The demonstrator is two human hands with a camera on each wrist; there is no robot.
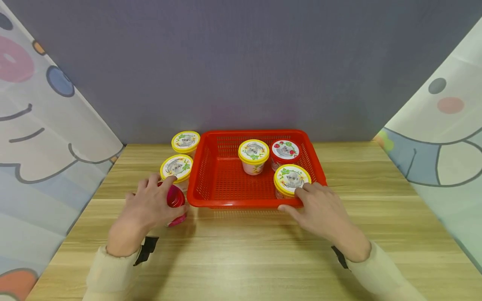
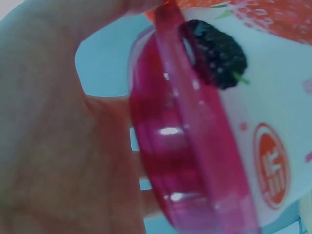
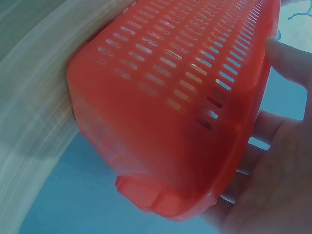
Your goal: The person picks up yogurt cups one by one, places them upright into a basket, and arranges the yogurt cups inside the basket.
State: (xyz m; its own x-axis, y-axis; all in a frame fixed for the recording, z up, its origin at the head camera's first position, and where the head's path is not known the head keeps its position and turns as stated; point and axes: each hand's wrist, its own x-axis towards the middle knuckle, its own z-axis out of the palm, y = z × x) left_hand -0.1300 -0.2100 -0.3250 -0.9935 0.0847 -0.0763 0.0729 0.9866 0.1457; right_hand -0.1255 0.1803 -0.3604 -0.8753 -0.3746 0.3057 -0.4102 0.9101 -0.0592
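My left hand (image 1: pixel 148 207) grips a pink cup (image 1: pixel 177 202) just left of the red basket's front corner. In the left wrist view this cup (image 2: pixel 195 146) shows shiny pink plastic and a white surface printed with fruit. My right hand (image 1: pixel 320 211) holds the front right corner of the red basket (image 1: pixel 244 203), thumb outside the rim and fingers over it. Those fingertips are close to a yellow-lidded cup (image 1: pixel 291 179) inside; whether they touch it is hard to tell. Another yellow-lidded cup (image 1: pixel 254 152) and a red-lidded cup (image 1: pixel 285 151) stand farther back in the basket.
Left of the basket stand two more yellow-lidded cups, a rear one (image 1: pixel 185 141) and a nearer one (image 1: pixel 177 168), the latter close to my left hand. A grey panel (image 1: pixel 241 71) rises behind the wooden table (image 1: pixel 241 259). Cartoon-printed sheets flank both sides.
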